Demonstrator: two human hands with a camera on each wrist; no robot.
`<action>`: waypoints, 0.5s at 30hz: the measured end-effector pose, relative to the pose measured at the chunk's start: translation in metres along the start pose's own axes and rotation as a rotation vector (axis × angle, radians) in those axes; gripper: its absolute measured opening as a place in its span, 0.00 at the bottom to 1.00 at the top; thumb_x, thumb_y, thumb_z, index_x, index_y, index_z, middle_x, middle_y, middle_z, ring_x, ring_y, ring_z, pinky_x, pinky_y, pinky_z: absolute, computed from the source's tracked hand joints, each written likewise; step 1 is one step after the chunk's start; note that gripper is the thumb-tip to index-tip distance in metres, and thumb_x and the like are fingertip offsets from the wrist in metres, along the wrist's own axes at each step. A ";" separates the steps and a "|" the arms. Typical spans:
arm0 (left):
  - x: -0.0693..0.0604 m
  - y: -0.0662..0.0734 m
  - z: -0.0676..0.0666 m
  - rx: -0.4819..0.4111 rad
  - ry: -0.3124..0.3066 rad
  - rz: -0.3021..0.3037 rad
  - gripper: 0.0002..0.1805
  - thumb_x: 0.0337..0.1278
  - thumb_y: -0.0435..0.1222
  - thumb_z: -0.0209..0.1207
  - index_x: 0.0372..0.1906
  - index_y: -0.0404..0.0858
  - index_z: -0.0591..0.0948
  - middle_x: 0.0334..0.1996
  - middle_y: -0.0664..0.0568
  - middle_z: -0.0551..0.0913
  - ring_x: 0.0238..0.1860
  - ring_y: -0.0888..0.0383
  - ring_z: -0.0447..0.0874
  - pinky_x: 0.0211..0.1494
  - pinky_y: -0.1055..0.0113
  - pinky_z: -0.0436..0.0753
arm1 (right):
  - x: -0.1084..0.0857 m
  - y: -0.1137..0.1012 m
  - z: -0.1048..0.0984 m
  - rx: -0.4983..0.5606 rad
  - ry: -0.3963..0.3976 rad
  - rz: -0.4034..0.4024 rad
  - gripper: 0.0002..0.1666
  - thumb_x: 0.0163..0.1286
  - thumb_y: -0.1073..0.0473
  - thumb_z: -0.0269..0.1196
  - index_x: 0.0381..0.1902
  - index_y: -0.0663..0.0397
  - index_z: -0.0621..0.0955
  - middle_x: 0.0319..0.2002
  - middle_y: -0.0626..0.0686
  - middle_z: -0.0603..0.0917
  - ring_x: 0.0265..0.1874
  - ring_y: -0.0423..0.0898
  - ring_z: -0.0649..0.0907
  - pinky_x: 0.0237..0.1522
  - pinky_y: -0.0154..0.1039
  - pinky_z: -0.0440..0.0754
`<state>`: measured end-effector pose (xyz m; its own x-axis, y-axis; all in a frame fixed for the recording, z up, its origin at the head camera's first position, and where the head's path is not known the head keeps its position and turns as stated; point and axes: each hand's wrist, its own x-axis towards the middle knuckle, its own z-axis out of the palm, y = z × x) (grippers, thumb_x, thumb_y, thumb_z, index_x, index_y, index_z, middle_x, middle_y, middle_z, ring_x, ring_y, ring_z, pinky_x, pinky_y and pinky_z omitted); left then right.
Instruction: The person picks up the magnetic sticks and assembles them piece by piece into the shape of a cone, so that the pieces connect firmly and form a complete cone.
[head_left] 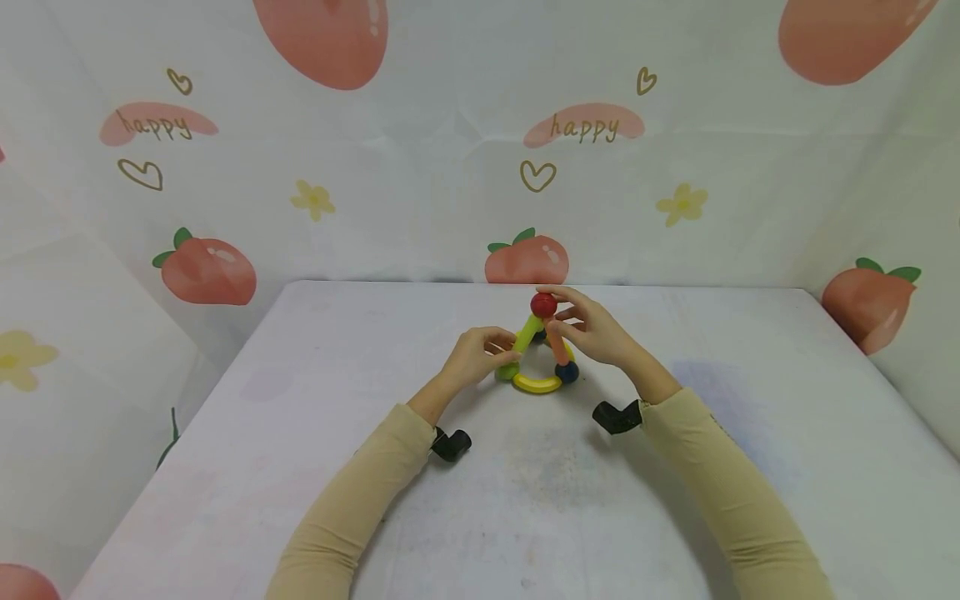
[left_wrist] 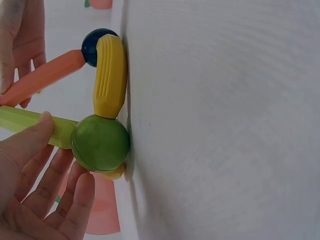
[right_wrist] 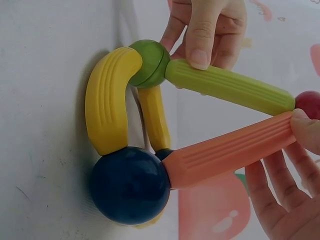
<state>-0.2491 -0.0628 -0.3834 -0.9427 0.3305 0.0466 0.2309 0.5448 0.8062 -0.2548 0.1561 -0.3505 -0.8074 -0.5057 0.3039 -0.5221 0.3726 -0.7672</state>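
Observation:
A frame of toy sticks and balls stands on the table, with a red ball (head_left: 543, 305) at its peak. My left hand (head_left: 477, 357) pinches the light green stick (right_wrist: 230, 86) close to the green ball (left_wrist: 101, 143), thumb on one side and fingers behind. Near the red ball, my right hand (head_left: 597, 332) grips the upper end of the orange stick (right_wrist: 227, 150). That stick's lower end meets a dark blue ball (right_wrist: 130, 185). Curved yellow pieces (right_wrist: 107, 102) join the balls at the base. Another dark blue ball at the back is mostly hidden.
The white table (head_left: 300, 500) ends just behind the frame, against a hanging cloth (head_left: 450, 167) printed with peaches. Black fittings (head_left: 452, 446) stick out from both sleeve cuffs, low over the tabletop.

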 end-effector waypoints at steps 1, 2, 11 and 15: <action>0.000 0.000 0.000 0.001 0.000 -0.001 0.16 0.53 0.38 0.64 0.47 0.37 0.82 0.41 0.46 0.86 0.42 0.52 0.82 0.44 0.67 0.81 | 0.000 0.000 0.000 0.002 0.000 0.000 0.31 0.66 0.67 0.57 0.66 0.58 0.64 0.60 0.65 0.70 0.49 0.63 0.79 0.49 0.54 0.80; 0.000 0.000 0.000 0.002 0.001 0.001 0.16 0.53 0.38 0.64 0.47 0.37 0.82 0.41 0.46 0.86 0.42 0.52 0.82 0.44 0.67 0.81 | 0.001 0.000 0.000 0.005 -0.001 0.002 0.31 0.66 0.67 0.57 0.66 0.58 0.64 0.60 0.65 0.70 0.49 0.63 0.80 0.49 0.54 0.80; -0.001 0.000 0.001 -0.009 0.000 -0.005 0.16 0.53 0.38 0.64 0.47 0.37 0.82 0.42 0.46 0.86 0.43 0.52 0.82 0.45 0.67 0.82 | -0.001 0.000 0.000 -0.005 0.004 0.018 0.31 0.67 0.67 0.57 0.67 0.57 0.63 0.61 0.65 0.69 0.50 0.63 0.79 0.50 0.54 0.79; -0.003 0.000 0.000 -0.023 -0.015 -0.016 0.17 0.53 0.39 0.64 0.48 0.37 0.81 0.44 0.46 0.85 0.45 0.51 0.82 0.46 0.66 0.82 | -0.004 -0.002 -0.001 -0.008 0.005 0.029 0.36 0.66 0.65 0.58 0.70 0.52 0.60 0.63 0.64 0.68 0.51 0.63 0.79 0.50 0.55 0.79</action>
<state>-0.2466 -0.0639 -0.3832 -0.9425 0.3332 0.0250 0.2098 0.5320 0.8204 -0.2513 0.1581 -0.3495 -0.8239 -0.4903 0.2844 -0.5002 0.3931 -0.7715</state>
